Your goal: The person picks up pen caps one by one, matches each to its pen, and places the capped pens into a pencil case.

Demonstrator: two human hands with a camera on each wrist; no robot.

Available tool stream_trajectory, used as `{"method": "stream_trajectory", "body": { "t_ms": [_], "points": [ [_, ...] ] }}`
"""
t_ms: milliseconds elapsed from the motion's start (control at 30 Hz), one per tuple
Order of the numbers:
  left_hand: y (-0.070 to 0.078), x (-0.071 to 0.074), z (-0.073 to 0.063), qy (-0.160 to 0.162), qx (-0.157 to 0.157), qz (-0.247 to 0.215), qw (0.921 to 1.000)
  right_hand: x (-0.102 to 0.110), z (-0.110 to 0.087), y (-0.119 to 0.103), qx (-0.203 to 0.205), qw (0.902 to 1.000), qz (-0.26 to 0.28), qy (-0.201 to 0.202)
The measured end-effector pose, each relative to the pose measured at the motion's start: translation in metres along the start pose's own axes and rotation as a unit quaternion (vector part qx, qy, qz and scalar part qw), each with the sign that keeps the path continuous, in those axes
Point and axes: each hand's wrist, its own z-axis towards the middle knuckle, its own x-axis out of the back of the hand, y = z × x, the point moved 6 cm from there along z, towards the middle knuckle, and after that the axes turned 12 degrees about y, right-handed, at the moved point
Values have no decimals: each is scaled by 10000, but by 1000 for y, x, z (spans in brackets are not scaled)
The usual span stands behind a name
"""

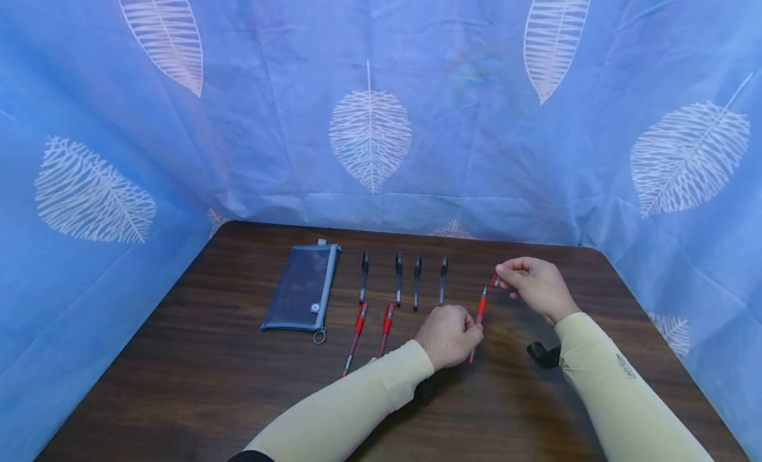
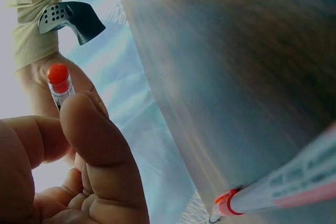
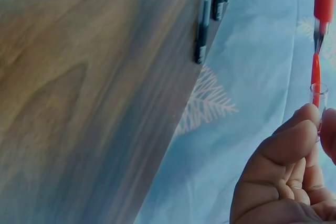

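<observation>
My left hand (image 1: 449, 336) pinches the barrel of an uncapped red pen (image 1: 481, 308), tip pointing away from me. Its red end plug (image 2: 58, 74) pokes out past the thumb in the left wrist view. Just beyond the tip, my right hand (image 1: 536, 286) holds a clear and red pen cap (image 1: 494, 280) between thumb and fingertips. The right wrist view has the cap (image 3: 318, 95) lined up close to the pen's metal tip (image 3: 318, 40); whether they touch I cannot tell. Two capped red pens (image 1: 355, 339) (image 1: 387, 326) lie left of my left hand.
Several black pens (image 1: 417, 282) lie in a row behind the red ones. A dark mesh zip pouch (image 1: 300, 286) with blue-grey edging and a ring lies at the left of the brown wooden table (image 1: 178, 382). Blue leaf-print cloth (image 1: 268, 118) surrounds the back and sides.
</observation>
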Motion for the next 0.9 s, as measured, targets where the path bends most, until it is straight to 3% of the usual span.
{"method": "stream_trajectory", "body": {
  "t_ms": [300,900],
  "points": [
    [4,1,0,70,-167,81,9998,-1,0,-12,-3,9996,218,175],
    [4,2,1,23,-73,-56,10000,-13,-3,-13,8,9984,358,-437]
  ]
}}
